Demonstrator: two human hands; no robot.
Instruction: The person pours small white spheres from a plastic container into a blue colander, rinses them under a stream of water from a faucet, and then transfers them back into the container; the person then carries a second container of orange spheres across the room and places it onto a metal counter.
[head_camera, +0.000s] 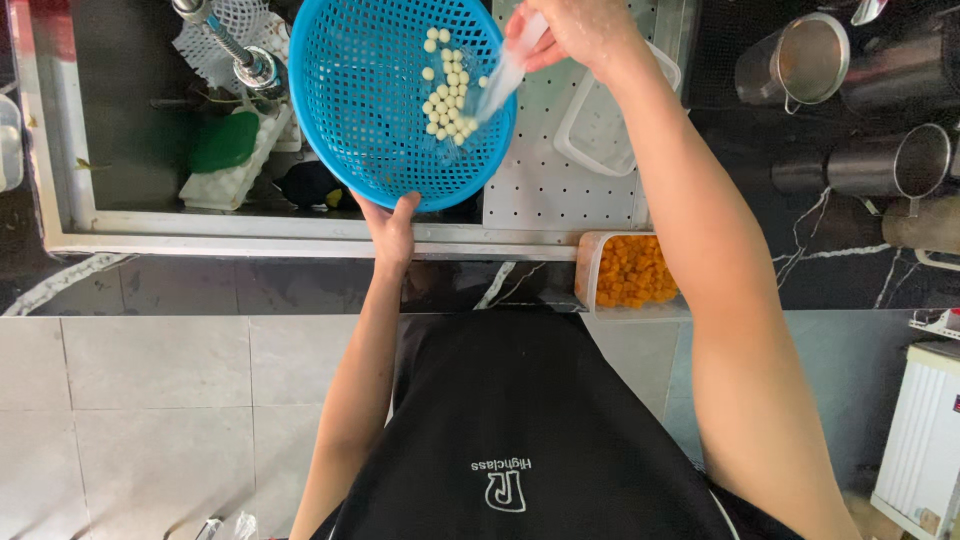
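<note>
The right hand (575, 30) was pinched shut around the top of a clear plastic bag (505, 80), tipping its open end down into the blue colander (400, 100), apparently so that its contents would drop inside. The left hand (392, 228) was clamped on the colander's near rim, thumb over the edge and fingers underneath, holding it tilted above the sink (130, 150) where any liquid could drain through the holes. Small pale round balls (447, 95) lay gathered in the colander just beside the bag's mouth. The tap (235, 50) reached in at the colander's far left side. Below it in the sink sat a white rack (235, 175) with a green scourer (222, 142). Right of the colander, a clear empty tub (600, 125) rested on the perforated drainer (545, 170). At the near edge of the dark worktop (850, 270) stood a tub of orange cubes (630, 272), and metal jugs (800, 65) lined its far right corner.
</note>
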